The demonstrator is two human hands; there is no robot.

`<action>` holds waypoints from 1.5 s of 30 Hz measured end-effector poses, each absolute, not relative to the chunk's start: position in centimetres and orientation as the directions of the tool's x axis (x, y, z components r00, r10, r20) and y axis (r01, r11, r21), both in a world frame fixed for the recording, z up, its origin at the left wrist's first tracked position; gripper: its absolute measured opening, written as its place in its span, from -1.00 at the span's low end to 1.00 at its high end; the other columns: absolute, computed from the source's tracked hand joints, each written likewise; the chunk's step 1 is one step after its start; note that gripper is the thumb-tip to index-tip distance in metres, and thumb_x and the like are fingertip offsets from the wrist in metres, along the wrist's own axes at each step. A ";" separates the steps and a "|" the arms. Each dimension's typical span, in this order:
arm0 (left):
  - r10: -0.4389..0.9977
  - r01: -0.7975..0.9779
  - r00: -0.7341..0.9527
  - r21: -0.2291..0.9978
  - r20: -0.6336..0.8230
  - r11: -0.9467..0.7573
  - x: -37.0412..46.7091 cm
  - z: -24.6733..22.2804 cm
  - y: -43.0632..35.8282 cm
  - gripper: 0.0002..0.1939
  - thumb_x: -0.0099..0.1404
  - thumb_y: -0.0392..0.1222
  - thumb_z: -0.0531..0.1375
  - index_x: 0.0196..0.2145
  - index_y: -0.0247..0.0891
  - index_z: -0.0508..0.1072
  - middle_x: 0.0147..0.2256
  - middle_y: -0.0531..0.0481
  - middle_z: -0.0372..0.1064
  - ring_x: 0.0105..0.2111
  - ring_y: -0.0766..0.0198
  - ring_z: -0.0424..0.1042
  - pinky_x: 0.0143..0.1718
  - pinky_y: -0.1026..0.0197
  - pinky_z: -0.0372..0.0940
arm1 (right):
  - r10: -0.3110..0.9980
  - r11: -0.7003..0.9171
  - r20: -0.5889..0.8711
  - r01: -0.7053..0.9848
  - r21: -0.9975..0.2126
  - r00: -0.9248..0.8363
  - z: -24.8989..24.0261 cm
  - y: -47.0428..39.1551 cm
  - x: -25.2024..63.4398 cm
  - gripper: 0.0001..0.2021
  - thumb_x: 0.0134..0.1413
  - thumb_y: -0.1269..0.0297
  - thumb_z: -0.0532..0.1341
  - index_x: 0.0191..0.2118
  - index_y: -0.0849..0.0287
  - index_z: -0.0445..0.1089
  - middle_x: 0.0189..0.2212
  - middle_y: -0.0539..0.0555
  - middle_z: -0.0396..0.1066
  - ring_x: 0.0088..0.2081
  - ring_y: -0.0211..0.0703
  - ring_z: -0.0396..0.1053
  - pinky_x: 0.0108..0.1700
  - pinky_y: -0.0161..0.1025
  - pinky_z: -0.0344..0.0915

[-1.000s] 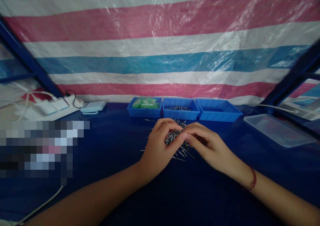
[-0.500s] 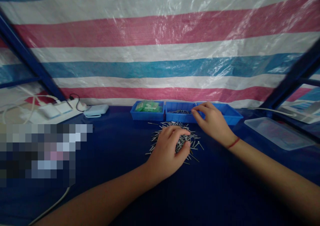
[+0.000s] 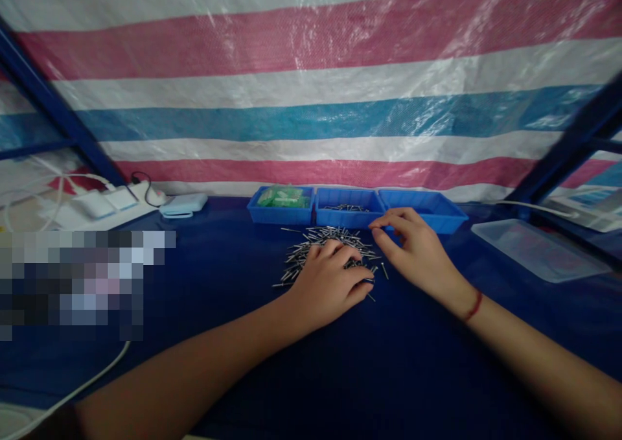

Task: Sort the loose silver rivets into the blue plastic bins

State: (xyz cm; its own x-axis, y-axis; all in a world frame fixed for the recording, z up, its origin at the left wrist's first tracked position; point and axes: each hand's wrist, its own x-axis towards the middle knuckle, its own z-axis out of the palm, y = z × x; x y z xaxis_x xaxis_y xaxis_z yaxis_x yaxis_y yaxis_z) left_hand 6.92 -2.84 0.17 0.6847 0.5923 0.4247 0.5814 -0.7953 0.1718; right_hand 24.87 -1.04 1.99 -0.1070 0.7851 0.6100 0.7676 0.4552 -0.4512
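Messy pile of thin silvery pins [image 3: 297, 256] just nearside of the middle blue bin [image 3: 340, 218]. Left hand [image 3: 330, 278] spreads loosely over it; right hand [image 3: 411, 242] has pulled back nearer, can't tell if it's pinching anything.

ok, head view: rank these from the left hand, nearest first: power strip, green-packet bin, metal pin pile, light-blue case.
1. Metal pin pile: under the left hand.
2. Green-packet bin: behind the pile, to the left.
3. Light-blue case: left of that bin.
4. Power strip: farther left, past the case.
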 end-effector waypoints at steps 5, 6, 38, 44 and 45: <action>0.576 0.563 0.700 0.169 0.423 -0.809 7.0 0.2 -2.8 -0.84 0.24 -0.24 0.17 -0.25 -0.06 0.51 -0.11 0.01 0.34 -0.06 0.08 0.18 -0.13 0.02 0.09 | 0.787 0.478 0.604 0.744 -0.467 -0.126 1.9 -1.6 24.4 -0.87 0.06 0.33 0.13 -0.32 0.15 0.42 -0.27 0.15 0.32 -0.20 -0.05 0.33 -0.27 -0.11 0.30; 0.566 0.556 0.707 0.162 0.423 -0.815 7.0 0.1 -2.8 -0.82 0.23 -0.25 0.18 -0.23 -0.05 0.51 -0.10 0.02 0.33 -0.05 0.08 0.18 -0.13 0.02 0.09 | 0.787 0.483 0.602 0.740 -0.467 -0.134 1.9 -1.6 24.4 -0.87 0.06 0.33 0.13 -0.31 0.16 0.42 -0.27 0.15 0.32 -0.19 -0.05 0.32 -0.26 -0.10 0.29; 0.602 0.383 0.498 0.464 0.625 -0.799 6.2 1.3 -3.0 -0.94 0.30 -0.27 0.09 -0.28 -0.21 0.36 -0.41 0.10 0.44 -0.48 0.40 0.39 -0.40 0.32 0.25 | 0.930 0.358 0.310 0.286 -0.889 -0.200 3.4 -3.5 22.7 -0.77 0.10 0.13 0.15 -0.44 0.15 0.40 -0.64 -0.08 0.24 -0.60 -0.35 0.17 -0.57 -0.37 0.13; 0.789 0.257 0.353 0.759 0.503 -0.598 6.3 1.1 -3.1 -0.86 0.28 -0.27 0.12 -0.18 -0.23 0.28 -0.37 0.08 0.44 -0.51 0.40 0.35 -0.47 0.32 0.21 | 0.885 0.465 0.425 0.298 -0.834 -0.192 3.3 -3.8 22.5 -0.83 0.10 0.18 0.17 -0.38 0.13 0.41 -0.50 -0.01 0.41 -0.48 -0.30 0.32 -0.46 -0.36 0.26; 0.799 0.270 0.347 0.764 0.490 -0.586 6.2 1.2 -3.1 -0.86 0.28 -0.26 0.12 -0.18 -0.24 0.30 -0.36 0.07 0.44 -0.51 0.40 0.34 -0.46 0.31 0.21 | 0.875 0.484 0.445 0.305 -0.820 -0.193 3.2 -3.9 22.5 -0.84 0.10 0.18 0.17 -0.36 0.12 0.42 -0.48 -0.01 0.42 -0.45 -0.28 0.35 -0.43 -0.35 0.28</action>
